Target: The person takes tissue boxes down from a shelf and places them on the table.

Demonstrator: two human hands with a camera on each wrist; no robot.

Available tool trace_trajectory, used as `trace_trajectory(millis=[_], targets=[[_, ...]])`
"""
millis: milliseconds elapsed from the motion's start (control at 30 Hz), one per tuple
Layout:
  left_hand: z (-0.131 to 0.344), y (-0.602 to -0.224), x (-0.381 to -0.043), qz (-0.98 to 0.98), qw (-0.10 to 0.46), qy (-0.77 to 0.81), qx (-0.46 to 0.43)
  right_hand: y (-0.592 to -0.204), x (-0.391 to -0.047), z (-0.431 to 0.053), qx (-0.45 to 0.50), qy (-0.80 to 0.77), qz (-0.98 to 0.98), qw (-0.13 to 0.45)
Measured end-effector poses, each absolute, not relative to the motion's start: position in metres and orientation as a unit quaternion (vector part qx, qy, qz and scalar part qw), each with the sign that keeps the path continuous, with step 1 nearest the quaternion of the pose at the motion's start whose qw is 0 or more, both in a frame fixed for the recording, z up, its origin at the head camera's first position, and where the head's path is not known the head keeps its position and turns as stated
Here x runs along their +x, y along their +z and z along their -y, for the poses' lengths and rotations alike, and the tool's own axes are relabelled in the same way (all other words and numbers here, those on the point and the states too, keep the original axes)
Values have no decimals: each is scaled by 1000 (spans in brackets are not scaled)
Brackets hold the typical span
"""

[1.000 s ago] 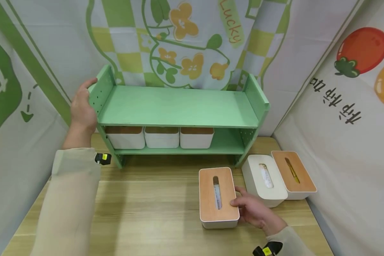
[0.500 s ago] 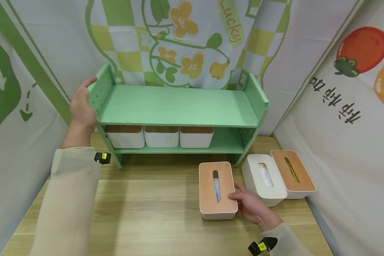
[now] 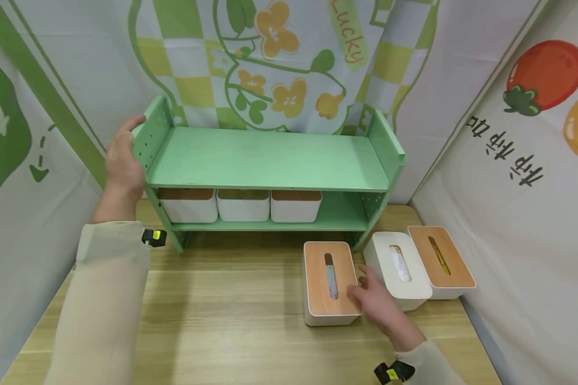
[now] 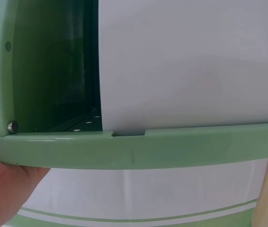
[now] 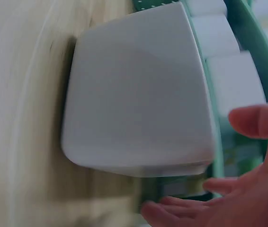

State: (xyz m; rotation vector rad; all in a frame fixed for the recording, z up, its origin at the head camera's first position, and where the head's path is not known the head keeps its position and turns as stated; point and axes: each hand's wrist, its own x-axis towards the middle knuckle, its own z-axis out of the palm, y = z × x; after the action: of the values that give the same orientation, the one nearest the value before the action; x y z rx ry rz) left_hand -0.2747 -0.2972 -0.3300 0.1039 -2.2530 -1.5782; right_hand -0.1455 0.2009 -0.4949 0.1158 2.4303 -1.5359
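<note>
My left hand [image 3: 122,160] grips the left side panel of a green two-tier shelf [image 3: 270,160], seen close up in the left wrist view as a green edge [image 4: 124,151] above my palm [image 4: 4,189]. My right hand [image 3: 373,299] lies with straight fingers against the right side of a white tissue box with a wooden lid [image 3: 329,280], which stands on the table just in front of the shelf's right end. In the blurred right wrist view the box's white side [image 5: 134,94] fills the frame, with my spread fingers [image 5: 252,123] beside it.
Three white boxes [image 3: 243,206] stand in a row on the shelf's lower tier. A white-lidded tissue box [image 3: 400,270] and a wooden-lidded one [image 3: 440,259] stand side by side at the right. Printed cloth walls close in the wooden table [image 3: 221,326] on three sides.
The wooden-lidded tissue box has slid away from me toward the shelf and a little right, with my right hand moving along its side. My left hand has stayed on the shelf.
</note>
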Motion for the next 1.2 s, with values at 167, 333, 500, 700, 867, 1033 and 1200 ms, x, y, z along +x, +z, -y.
trace_trajectory(millis=[167, 333, 500, 700, 867, 1033, 1200], targets=[[297, -331, -275, 802, 199, -562, 30, -485, -133, -190, -136, -275, -952, -2], [297, -332, -276, 801, 200, -563, 30, -484, -117, -170, -264, -130, -955, -44], [298, -332, -276, 802, 196, -563, 37, -484, -109, -152, -277, -81, -957, -18], [299, -332, -275, 799, 190, -568, 46, -483, -111, -147, -249, -66, -966, -9], [298, -331, -275, 796, 189, -573, 45, -485, -117, -155, -223, -66, -972, -3], [297, -331, -276, 795, 190, -575, 43, -486, -121, -165, -208, -57, -976, -12], [299, -332, -277, 796, 193, -573, 40, -487, -124, -172, -197, -62, -978, -18]])
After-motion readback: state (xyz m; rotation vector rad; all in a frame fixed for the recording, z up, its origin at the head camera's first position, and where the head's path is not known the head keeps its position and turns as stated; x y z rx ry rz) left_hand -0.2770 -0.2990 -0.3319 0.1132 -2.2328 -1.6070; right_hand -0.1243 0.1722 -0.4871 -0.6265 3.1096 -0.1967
